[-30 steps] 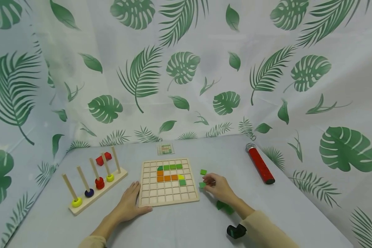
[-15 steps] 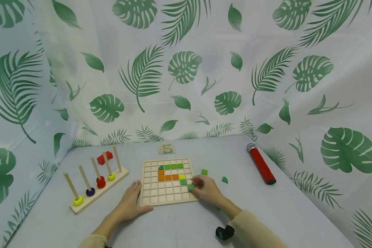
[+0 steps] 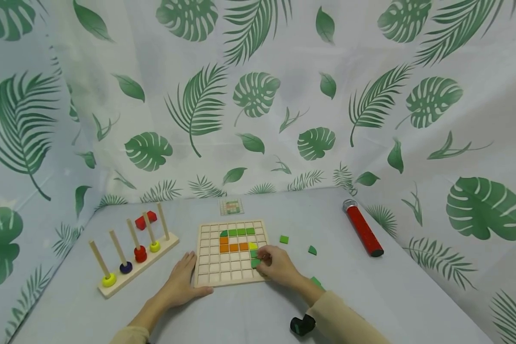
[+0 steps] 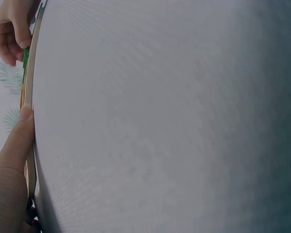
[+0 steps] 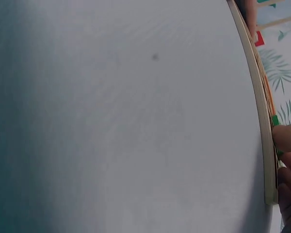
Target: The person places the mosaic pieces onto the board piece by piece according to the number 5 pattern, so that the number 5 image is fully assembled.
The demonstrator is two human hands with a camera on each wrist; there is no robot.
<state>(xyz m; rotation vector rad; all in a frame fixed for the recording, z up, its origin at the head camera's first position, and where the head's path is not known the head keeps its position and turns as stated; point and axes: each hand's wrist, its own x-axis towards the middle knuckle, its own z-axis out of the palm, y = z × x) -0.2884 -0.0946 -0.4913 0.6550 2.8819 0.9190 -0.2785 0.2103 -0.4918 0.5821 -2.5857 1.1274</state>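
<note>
Green square tile (image 3: 255,263), pinched by the right hand (image 3: 279,268), had shifted from the grid board's (image 3: 225,266) right edge to below another green tile (image 3: 253,254), lengthening that column, while the outspread left hand (image 3: 182,278) touched the board's near-left corner.

Square gridded board (image 3: 225,276): pale wood, matt, smooth rim. Flat green square tiles (image 3: 255,263): smooth, matt. Five-peg stand (image 3: 134,268): plain pale wood — round yellow ring (image 3: 109,280), glossy. Long red cylinder (image 3: 363,230): rough, speckled; end cap (image 3: 349,204), metallic-looking. White leaf-printed backdrop (image 3: 279,57): creased cloth. Tabletop (image 3: 236,315): matt.
</note>
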